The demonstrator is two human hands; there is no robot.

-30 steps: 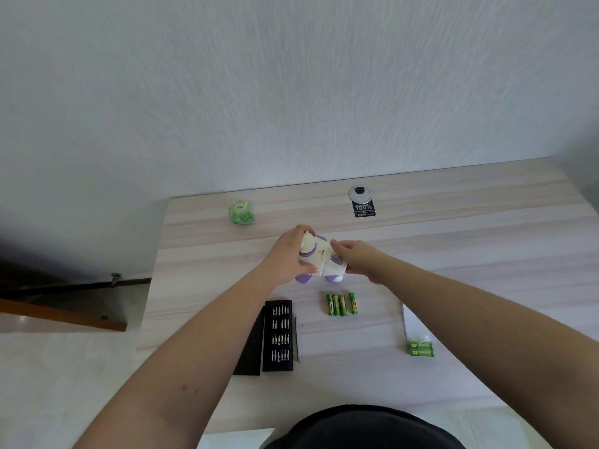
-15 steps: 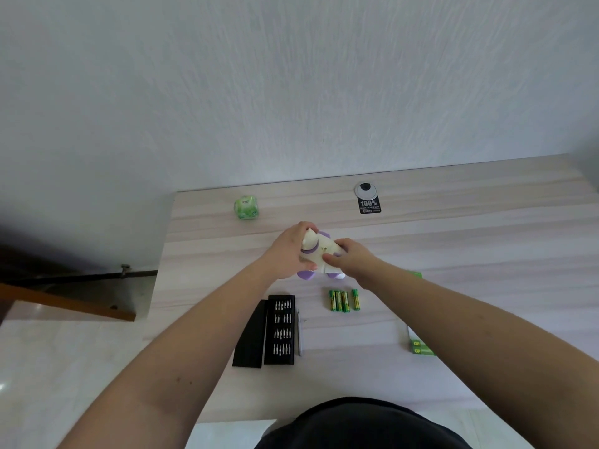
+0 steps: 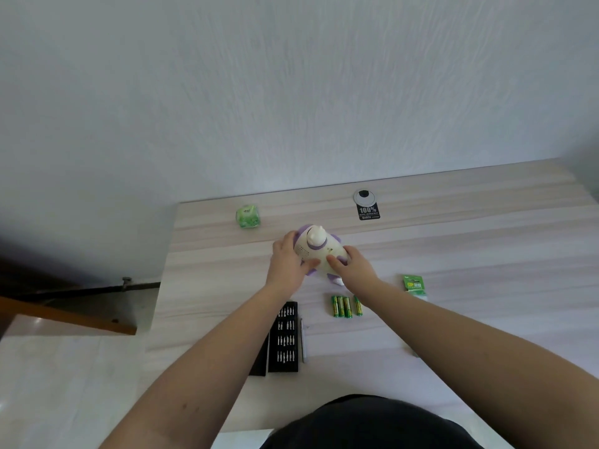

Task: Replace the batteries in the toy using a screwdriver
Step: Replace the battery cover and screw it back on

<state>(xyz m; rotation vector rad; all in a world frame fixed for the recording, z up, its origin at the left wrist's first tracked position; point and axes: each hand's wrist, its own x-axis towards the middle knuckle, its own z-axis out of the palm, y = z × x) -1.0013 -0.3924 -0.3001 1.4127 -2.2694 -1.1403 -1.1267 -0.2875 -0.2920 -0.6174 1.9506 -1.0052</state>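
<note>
Toy (image 3: 316, 254) turned upright since | both hands grip | sticker (image 3: 369, 211): "100%"

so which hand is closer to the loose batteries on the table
Right. The right hand grips the toy just beyond the loose batteries, its wrist nearly above them. The left hand holds the toy's other side, farther left, nearer the bit case.
</note>
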